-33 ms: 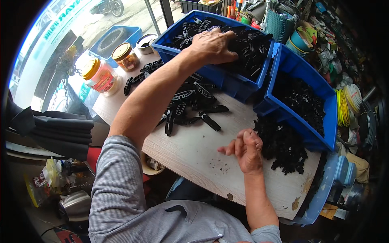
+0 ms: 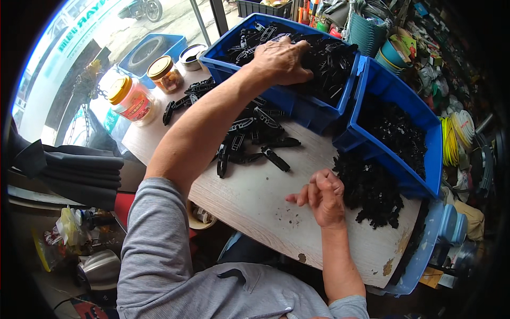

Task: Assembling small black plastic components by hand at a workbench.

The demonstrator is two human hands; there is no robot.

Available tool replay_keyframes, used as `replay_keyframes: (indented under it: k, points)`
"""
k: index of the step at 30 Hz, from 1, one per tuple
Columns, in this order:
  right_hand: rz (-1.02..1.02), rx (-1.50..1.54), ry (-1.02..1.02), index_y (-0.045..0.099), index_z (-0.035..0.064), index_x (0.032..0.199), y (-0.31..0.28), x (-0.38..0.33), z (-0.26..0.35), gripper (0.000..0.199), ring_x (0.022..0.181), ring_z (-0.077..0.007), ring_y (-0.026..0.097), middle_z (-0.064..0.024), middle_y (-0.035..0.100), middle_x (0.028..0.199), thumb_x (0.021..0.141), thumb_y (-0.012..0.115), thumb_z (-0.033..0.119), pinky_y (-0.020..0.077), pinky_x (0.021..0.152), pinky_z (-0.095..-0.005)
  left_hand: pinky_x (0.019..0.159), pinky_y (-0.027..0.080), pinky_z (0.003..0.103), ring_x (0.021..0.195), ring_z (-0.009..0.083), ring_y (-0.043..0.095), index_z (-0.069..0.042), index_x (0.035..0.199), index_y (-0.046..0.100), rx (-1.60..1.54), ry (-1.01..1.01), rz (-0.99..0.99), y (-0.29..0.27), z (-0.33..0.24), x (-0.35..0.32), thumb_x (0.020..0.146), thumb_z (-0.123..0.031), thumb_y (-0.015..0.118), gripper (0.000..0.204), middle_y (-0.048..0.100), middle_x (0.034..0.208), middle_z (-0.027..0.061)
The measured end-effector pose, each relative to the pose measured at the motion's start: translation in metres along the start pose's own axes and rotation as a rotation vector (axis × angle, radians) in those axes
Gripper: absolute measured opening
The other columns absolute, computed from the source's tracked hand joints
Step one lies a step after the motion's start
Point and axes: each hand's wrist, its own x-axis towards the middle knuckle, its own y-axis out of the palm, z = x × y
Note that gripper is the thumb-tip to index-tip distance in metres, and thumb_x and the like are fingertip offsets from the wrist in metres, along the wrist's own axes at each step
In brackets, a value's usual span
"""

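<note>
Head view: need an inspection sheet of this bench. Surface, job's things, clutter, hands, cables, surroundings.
Surface: pale wooden tabletop, worn and chipped at its near edge.
Job's things: long black clips loose mid-table; more fill the left blue bin; small black parts heaped beside the right blue bin.
Clutter: two orange-lidded jars, a small tin at the far-left corner.
Hands: left hand reaches into the left blue bin, palm down, grip hidden; right hand curled loosely on the table at the heap's edge.
Cables: yellow coils at right.
Surroundings: shop shelving at right, street through the glass at left.
</note>
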Motion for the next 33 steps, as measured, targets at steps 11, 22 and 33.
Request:
replay_keyframes:
  k: [11,22,33]
  points:
    - [-0.14,-0.019,-0.124,0.056,0.0052,0.092,0.011,0.0,-0.005,0.026,0.051,-0.0204,0.055,-0.0035,0.041,0.051,0.099,0.056,0.03,0.0606,0.069,-0.0575,0.083,0.056,0.048,0.102,0.0403,0.066,-0.014,0.129,0.056,-0.079,0.1,-0.218,0.001,-0.008,-0.017,0.073,-0.038,0.075,0.064,0.059,0.112,0.0235]
    - [0.02,-0.068,-0.055,0.054,0.0046,0.09,-0.003,-0.001,-0.001,0.027,0.051,-0.0183,0.055,-0.0022,0.039,0.05,0.098,0.056,0.031,0.0616,0.069,-0.0556,0.085,0.056,0.049,0.101,0.0417,0.066,-0.016,0.138,0.049,-0.127,0.063,-0.157,-0.009,0.003,-0.015,0.074,-0.028,0.076,0.07,0.058,0.123,0.0222]
    - [-0.068,-0.088,-0.054,0.055,0.0046,0.089,0.004,0.0,-0.005,0.028,0.049,-0.0173,0.053,-0.0019,0.038,0.05,0.099,0.053,0.031,0.062,0.068,-0.0538,0.084,0.056,0.049,0.101,0.0437,0.065,-0.014,0.134,0.049,-0.398,0.025,-0.7,-0.039,0.022,-0.062,0.073,-0.02,0.08,0.069,0.058,0.122,0.0218]
